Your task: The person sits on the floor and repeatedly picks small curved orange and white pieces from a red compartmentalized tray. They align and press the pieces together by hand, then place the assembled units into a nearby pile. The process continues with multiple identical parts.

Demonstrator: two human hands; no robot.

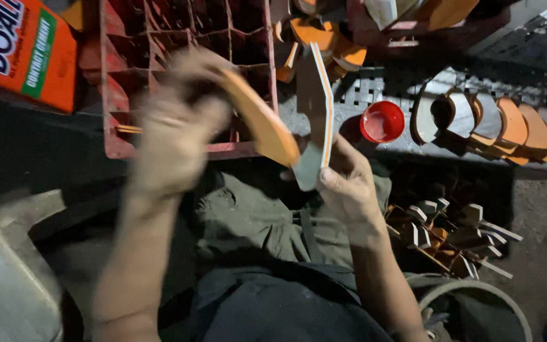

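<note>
Blurred left hand (172,136) gripping a curved orange sole piece (262,120) before the red plastic crate (114,101), right hand (346,183) pinching a flat grey sole with orange-white edge (316,107) upright beside it.

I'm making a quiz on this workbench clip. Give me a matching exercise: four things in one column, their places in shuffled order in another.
Things:
1. orange insole
2. grey sole piece with striped edge
3. red cap
4. orange tin

Places:
A. top left corner
B. in the left hand
C. on the ledge beside the row of cut soles
D. in the right hand

Pairs: 1-B, 2-D, 3-C, 4-A
</note>
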